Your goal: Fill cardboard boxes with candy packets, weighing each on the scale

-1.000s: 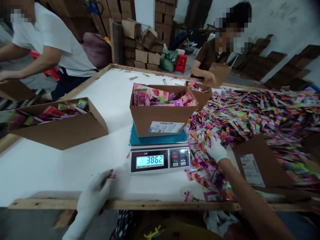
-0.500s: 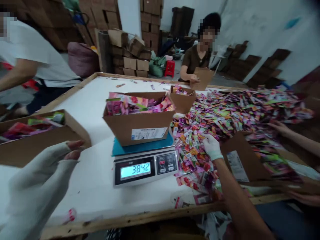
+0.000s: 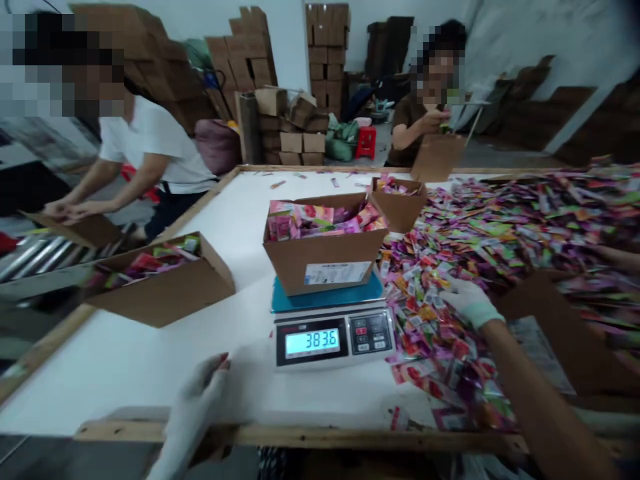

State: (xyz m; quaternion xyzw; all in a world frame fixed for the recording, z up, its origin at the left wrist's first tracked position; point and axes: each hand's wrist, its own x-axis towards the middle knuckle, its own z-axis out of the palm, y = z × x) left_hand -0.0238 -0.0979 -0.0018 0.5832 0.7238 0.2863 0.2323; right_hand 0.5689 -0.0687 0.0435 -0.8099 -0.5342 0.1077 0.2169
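My left hand, in a pale glove with bare fingertips, hangs over the front of the white table, its fingers partly curled and no object visible in them. My right hand, also gloved, rests on the pile of small colourful packets; what its fingers hold, if anything, is too blurred to tell. Between my hands stands a digital scale reading 383.6. An open cardboard box filled with packets sits on its blue plate.
Another filled box stands left on the table, a smaller one behind the scale. A tilted box lies right, near another person's arm. Two people handle cardboard, one at left, one across.
The view has swung left. My left hand has moved away from the left box, down to the table's front. The scale reading has dropped from 384.2 to 383.6. The person across has raised a hand.
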